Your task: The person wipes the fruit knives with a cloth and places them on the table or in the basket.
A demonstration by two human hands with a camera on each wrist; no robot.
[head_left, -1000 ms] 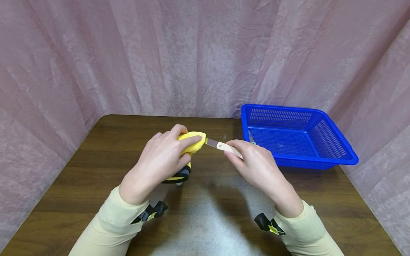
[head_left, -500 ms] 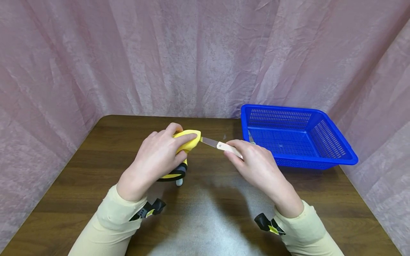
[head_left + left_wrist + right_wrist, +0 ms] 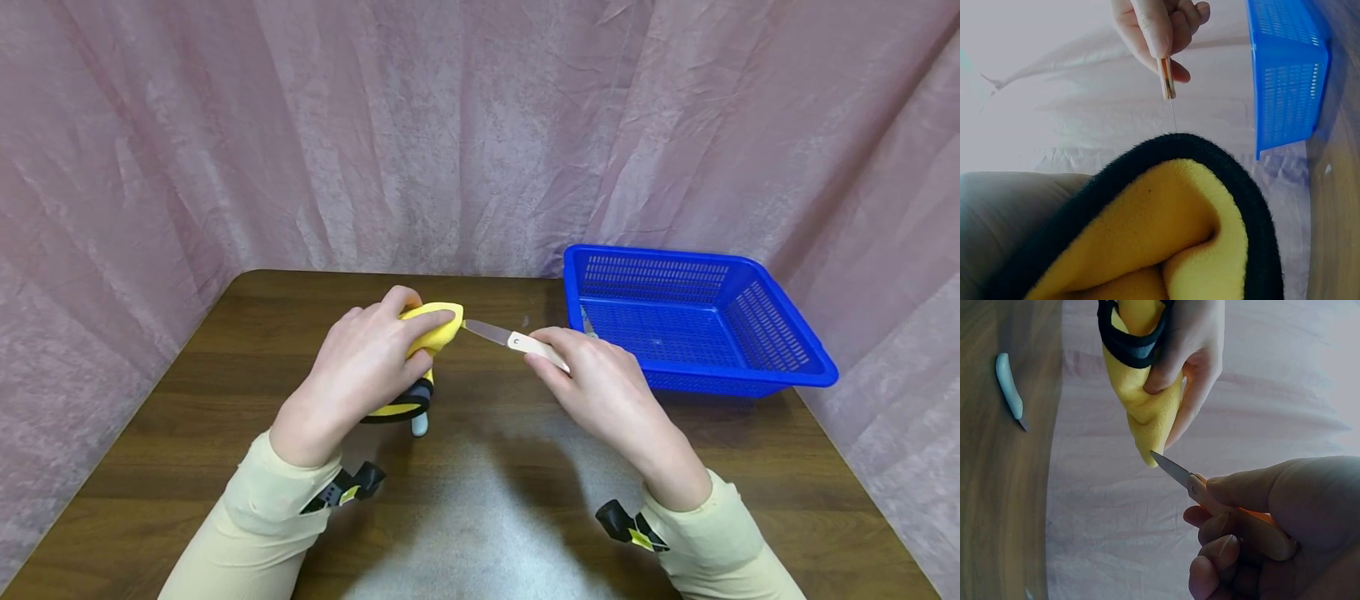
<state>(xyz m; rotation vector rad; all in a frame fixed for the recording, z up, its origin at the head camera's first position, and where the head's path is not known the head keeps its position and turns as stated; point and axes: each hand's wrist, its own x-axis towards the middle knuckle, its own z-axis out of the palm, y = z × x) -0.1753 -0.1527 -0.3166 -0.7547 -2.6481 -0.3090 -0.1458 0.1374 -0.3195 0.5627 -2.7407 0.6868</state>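
Note:
My left hand [image 3: 356, 362] holds a folded, plush yellow cloth [image 3: 442, 327] with a dark edge, index finger on top and thumb below. The dark-trimmed folds of the cloth [image 3: 1166, 206] fill the lower part of the left wrist view. My right hand [image 3: 603, 383] grips the cream handle of a folding knife [image 3: 536, 346], its blade out and pointing left. In the right wrist view, the tip of the knife [image 3: 1172, 470] meets the lower end of the cloth [image 3: 1147, 419]. Both are held above the table.
A second knife [image 3: 1009, 387] with a pale handle lies on the wooden table [image 3: 480, 500], mostly hidden under the cloth in the head view. At the back right stands a blue perforated basket [image 3: 750, 379]; a knife [image 3: 588, 323] lies inside its left end.
My left hand has moved left with the cloth, towards the blade's tip, so more of the blade shows. My right hand and the knife have stayed nearly still.

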